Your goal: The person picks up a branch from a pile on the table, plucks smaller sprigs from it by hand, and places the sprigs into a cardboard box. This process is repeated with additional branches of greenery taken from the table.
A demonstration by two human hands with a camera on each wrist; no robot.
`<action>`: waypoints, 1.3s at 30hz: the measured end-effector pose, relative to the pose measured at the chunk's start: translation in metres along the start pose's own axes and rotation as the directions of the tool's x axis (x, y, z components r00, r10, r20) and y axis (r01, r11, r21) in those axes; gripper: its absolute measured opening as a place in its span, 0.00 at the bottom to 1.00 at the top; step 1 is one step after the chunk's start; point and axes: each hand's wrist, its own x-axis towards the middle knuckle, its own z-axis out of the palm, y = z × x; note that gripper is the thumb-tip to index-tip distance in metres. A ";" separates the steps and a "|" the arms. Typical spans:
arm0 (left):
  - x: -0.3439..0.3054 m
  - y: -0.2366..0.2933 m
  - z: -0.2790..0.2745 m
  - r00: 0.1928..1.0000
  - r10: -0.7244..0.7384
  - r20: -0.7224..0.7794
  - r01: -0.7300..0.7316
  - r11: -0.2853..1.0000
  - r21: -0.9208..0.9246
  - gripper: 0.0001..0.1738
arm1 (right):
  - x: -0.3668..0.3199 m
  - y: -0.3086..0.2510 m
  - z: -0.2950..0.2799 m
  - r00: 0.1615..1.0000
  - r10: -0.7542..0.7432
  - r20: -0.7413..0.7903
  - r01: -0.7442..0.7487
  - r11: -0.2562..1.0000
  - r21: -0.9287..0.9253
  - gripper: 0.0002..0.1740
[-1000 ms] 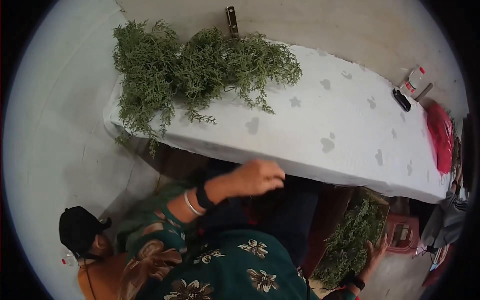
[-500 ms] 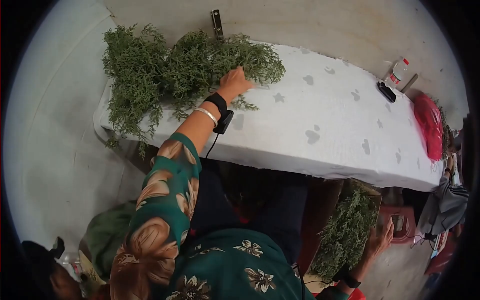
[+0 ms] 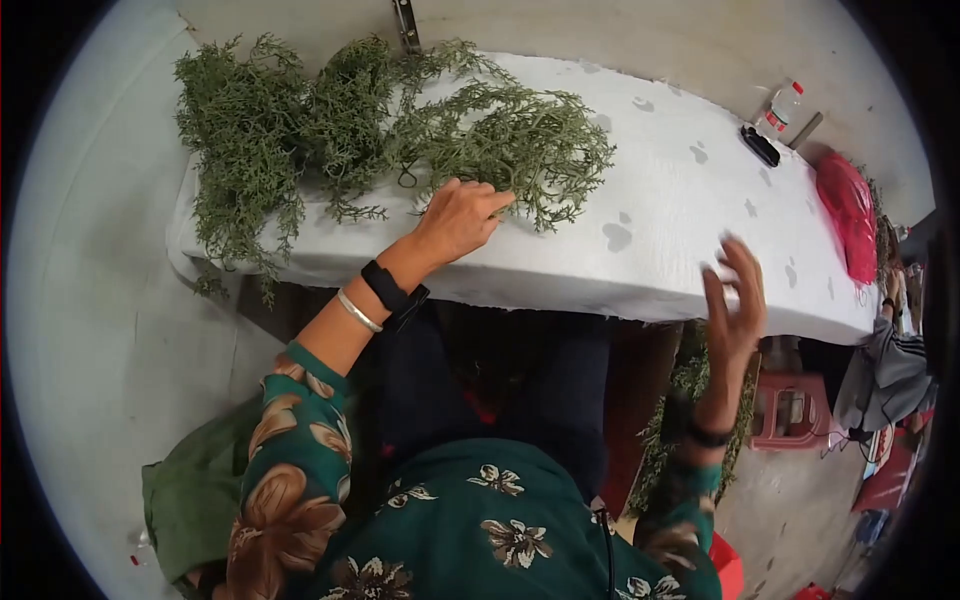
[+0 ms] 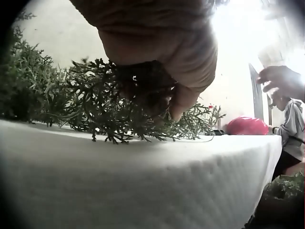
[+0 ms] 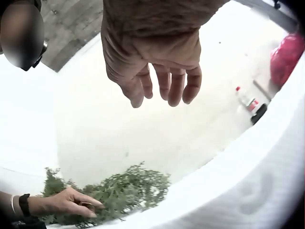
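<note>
In the head view the left hand (image 3: 460, 218) pinches the near edge of a loose green sprig bunch (image 3: 540, 150) on the white cloth. The left wrist view has the left hand (image 4: 162, 52) over the dark leafy stems (image 4: 119, 105), its fingertips among them. Two denser bunches (image 3: 240, 130) lie to the left. The right hand (image 3: 738, 300) is raised over the table's front edge, holding nothing; in the right wrist view the right hand (image 5: 155, 62) has spread, slightly bent fingers.
A bottle (image 3: 780, 108), a black object (image 3: 760, 146) and a red bag (image 3: 846, 215) occupy the table's right end. Below stands a box of greenery (image 3: 655, 440) beside a red stool (image 3: 790, 411). Another person in a grey jacket (image 3: 895, 375) is at the far right.
The left hand reached onto the table, and the rightmost bunch has shifted right and toward the front, spread out. The right hand left the box of greenery and rose to the table's edge.
</note>
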 end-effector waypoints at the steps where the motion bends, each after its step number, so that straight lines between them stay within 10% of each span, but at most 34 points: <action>1: -0.004 0.002 0.001 1.000 0.001 -0.004 -0.001 1.000 -0.011 0.18 | 0.018 -0.009 0.015 1.000 -0.010 0.017 0.009 1.000 0.016 0.23; 9: -0.036 0.002 0.002 0.987 0.160 -0.016 -0.153 0.966 0.208 0.20 | 0.121 -0.033 0.157 0.914 -0.405 0.019 0.399 0.890 -0.220 0.32; 13: -0.035 0.009 -0.009 0.986 0.155 0.063 -0.168 0.921 0.353 0.25 | 0.127 -0.035 0.200 0.855 -0.324 0.406 0.459 0.837 -0.298 0.33; 15: -0.023 0.026 -0.017 0.976 0.168 -0.139 -0.126 0.954 0.271 0.29 | 0.131 -0.037 0.207 0.751 -0.216 0.623 0.459 0.850 -0.258 0.31; 21: 0.011 0.038 0.005 0.989 0.119 -0.091 -0.105 0.984 0.147 0.35 | 0.144 0.006 0.192 0.886 -0.059 0.460 0.072 0.997 -0.011 0.19; 26: 0.043 -0.025 0.028 0.921 -0.290 0.262 0.242 0.949 0.201 0.35 | 0.174 0.074 0.115 0.979 0.106 0.173 -0.098 0.994 -0.054 0.13; 30: 0.055 -0.081 0.015 0.906 -0.377 0.195 0.275 0.871 0.407 0.32 | 0.172 0.107 0.026 0.838 0.539 0.085 -0.538 0.791 0.292 0.11; 34: 0.073 -0.155 0.001 0.773 -0.634 0.021 0.535 0.670 0.515 0.27 | 0.135 0.091 -0.020 0.839 0.535 0.099 -0.541 0.802 0.253 0.13; 39: 0.090 -0.122 0.001 0.777 -0.627 0.052 0.583 0.749 0.316 0.27 | 0.082 0.075 -0.012 0.823 0.519 0.232 -0.543 0.597 0.590 0.12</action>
